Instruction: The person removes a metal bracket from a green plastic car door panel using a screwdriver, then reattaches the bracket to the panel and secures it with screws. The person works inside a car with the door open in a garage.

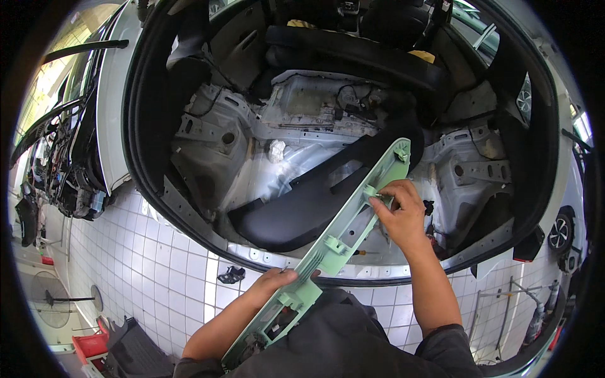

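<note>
A long, narrow light-green plastic trim panel [336,247] slants across my front, its ribbed side with raised clip mounts facing me. Its upper end reaches into the open back of a car, and its lower end lies against my body. My left hand [270,286] is closed around the panel's left edge below the middle, thumb on top. Further up, my right hand [403,213] pinches a clip mount on the right side with thumb and fingers; whether a small loose part is between them is hidden. Behind the panel, a black curved trim piece [283,220] lies diagonally in the car.
Bare metal shows in the cargo floor [214,135], with a crumpled whitish lump [276,150] on it. A black seat back [353,57] crosses further in. On the tiled floor [170,252] sits a small dark object [231,274]. A fan [53,299] and red bin [91,343] stand left.
</note>
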Action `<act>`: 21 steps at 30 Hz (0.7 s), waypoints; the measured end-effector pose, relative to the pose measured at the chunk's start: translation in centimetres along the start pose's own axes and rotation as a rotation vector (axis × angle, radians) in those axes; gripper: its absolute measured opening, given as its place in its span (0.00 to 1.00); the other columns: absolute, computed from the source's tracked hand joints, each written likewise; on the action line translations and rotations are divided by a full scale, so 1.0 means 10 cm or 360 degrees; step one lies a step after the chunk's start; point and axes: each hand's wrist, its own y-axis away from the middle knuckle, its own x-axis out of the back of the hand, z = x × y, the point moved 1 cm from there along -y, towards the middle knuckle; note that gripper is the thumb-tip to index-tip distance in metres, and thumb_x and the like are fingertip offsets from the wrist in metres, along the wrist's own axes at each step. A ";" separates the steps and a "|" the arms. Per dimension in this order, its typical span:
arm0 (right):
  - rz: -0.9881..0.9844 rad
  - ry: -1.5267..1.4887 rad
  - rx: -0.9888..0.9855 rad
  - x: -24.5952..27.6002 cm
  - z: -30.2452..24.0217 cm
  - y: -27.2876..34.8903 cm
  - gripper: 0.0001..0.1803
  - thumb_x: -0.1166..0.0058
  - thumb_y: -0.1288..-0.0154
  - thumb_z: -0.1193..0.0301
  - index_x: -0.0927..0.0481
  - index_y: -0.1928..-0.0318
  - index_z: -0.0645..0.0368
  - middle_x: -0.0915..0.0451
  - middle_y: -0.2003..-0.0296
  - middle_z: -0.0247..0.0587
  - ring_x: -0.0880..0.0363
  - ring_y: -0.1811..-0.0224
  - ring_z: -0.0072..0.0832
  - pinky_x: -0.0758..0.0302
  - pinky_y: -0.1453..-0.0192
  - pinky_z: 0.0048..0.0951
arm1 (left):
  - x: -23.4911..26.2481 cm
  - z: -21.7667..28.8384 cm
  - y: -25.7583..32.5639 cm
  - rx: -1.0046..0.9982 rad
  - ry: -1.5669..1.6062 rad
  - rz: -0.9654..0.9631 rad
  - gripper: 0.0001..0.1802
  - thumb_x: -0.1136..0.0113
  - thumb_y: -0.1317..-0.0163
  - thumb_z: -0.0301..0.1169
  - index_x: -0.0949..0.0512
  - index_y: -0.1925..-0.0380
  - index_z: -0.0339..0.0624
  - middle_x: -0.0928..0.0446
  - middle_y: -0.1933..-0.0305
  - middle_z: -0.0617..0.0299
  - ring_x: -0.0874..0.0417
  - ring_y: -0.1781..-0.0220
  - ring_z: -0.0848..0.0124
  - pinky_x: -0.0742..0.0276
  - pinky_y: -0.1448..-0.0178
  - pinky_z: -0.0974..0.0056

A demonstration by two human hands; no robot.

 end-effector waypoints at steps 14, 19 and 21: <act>-0.0154 0.0231 -0.0250 -0.50 -0.06 -0.51 0.13 0.30 0.49 0.75 0.21 0.63 0.62 0.24 0.60 0.40 0.25 0.73 0.28 0.26 0.68 0.29 | 0.79 0.57 -0.51 0.0122 0.0086 -0.0139 0.34 0.41 0.36 0.54 0.22 0.44 0.34 0.19 0.70 0.61 0.22 0.78 0.77 0.30 0.77 0.73; -0.0097 0.0370 -0.0282 -0.67 -0.13 -0.64 0.13 0.30 0.48 0.75 0.21 0.63 0.63 0.24 0.61 0.43 0.23 0.72 0.32 0.25 0.68 0.31 | 1.21 0.74 -0.74 0.0177 -0.0077 -0.0291 0.28 0.40 0.36 0.55 0.19 0.59 0.37 0.22 0.74 0.62 0.23 0.77 0.77 0.29 0.75 0.70; -0.0087 0.0441 -0.0252 -0.73 -0.11 -0.60 0.13 0.31 0.48 0.75 0.22 0.63 0.63 0.24 0.61 0.44 0.22 0.70 0.35 0.24 0.67 0.32 | 1.31 0.72 -0.84 0.0193 -0.0118 -0.0365 0.29 0.41 0.36 0.55 0.19 0.58 0.36 0.22 0.74 0.62 0.23 0.77 0.76 0.30 0.75 0.70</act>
